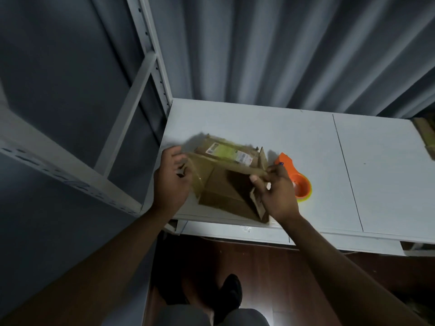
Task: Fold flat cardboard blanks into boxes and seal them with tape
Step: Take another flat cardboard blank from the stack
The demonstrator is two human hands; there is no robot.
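Note:
A brown cardboard box (223, 184) stands partly folded on the white table (306, 142), its open side toward me and a flap with a green and white label at the back. My left hand (170, 182) presses against the box's left side, fingers curled around its edge. My right hand (276, 194) pinches the front right flap between thumb and fingers. An orange tape dispenser (297, 182) lies on the table just right of the box, partly hidden behind my right hand.
A grey metal shelf frame (141, 95) rises at the left of the table. A grey curtain (282, 50) hangs behind it. More cardboard (426, 135) shows at the far right edge. Below the table's front edge are a dark wooden floor and my shoe (231, 292).

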